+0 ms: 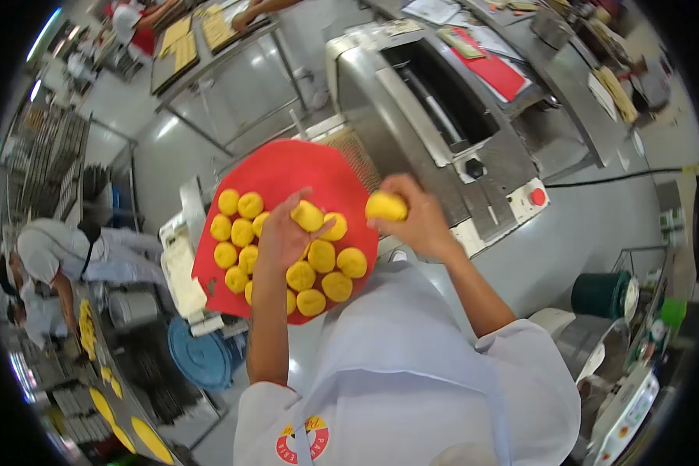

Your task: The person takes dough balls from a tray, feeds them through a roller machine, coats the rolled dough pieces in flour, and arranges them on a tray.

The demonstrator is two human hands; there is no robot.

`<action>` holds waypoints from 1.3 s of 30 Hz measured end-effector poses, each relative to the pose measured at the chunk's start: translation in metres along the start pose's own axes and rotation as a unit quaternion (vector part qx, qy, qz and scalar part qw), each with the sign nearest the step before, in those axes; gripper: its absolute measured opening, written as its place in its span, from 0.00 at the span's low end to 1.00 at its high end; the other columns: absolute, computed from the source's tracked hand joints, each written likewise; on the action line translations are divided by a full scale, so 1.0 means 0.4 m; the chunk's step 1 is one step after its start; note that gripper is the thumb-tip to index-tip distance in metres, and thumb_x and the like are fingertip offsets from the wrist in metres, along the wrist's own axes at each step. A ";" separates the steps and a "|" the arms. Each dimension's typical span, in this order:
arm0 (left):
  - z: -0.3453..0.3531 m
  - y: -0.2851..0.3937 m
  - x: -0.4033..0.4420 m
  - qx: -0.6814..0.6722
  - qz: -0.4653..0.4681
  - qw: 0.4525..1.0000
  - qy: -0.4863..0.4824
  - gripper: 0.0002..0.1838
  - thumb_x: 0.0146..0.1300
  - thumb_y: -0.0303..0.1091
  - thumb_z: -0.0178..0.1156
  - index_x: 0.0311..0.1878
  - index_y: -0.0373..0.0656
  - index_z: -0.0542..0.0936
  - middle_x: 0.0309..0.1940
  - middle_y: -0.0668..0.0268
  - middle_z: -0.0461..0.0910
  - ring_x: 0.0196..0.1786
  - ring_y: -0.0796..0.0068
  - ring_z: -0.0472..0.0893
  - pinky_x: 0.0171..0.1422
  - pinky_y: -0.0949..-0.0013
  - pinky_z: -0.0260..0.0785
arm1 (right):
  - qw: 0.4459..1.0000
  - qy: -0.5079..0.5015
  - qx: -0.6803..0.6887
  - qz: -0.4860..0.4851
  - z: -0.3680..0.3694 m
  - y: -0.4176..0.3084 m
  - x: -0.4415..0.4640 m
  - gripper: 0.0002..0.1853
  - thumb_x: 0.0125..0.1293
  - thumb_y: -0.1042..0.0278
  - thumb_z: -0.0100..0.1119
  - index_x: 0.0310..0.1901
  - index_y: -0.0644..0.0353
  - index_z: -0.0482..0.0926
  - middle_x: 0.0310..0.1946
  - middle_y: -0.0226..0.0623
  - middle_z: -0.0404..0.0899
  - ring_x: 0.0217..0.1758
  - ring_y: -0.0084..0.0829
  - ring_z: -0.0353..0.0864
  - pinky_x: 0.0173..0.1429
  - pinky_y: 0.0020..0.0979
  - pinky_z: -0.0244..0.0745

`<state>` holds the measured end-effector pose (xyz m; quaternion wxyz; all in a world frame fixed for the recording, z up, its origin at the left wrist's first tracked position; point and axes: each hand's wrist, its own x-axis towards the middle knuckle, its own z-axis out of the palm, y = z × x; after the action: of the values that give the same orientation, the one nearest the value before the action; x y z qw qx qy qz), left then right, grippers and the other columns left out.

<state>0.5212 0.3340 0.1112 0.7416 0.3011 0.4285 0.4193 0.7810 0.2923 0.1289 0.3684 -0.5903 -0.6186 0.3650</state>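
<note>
My right hand (418, 216) grips a yellow dough ball (386, 206), held just off the right edge of a round red board (287, 165). Over the middle of that board, my left hand (282, 231) has its fingers and thumb curved around another yellow dough ball (307, 216). Several more dough balls (311, 302) lie close together on the board, on both sides of my left forearm. The forearm hides part of the group. Red surface shows bare at the board's top.
A steel machine (384, 101) with a roller slot and a red button (537, 196) stands ahead. A blue lidded bin (203, 353) is at left, near a person in white (54, 248). Trays of dough (175, 54) rest on a far table. A cable (613, 175) runs right.
</note>
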 end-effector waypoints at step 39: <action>-0.201 0.110 -0.147 -0.041 0.298 0.951 0.078 0.20 0.65 0.40 0.67 0.54 0.37 0.80 0.48 0.62 0.81 0.52 0.65 0.81 0.58 0.62 0.73 | 0.960 -0.019 -0.263 -0.095 0.492 0.004 0.322 0.36 0.67 0.37 0.58 0.64 0.59 0.76 0.67 0.48 0.70 0.73 0.47 0.64 0.66 0.57 0.67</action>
<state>0.4173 0.3099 0.1329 0.5592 0.3506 0.3578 0.6606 0.6034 0.4179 0.0396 0.2213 -0.5975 -0.7530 0.1643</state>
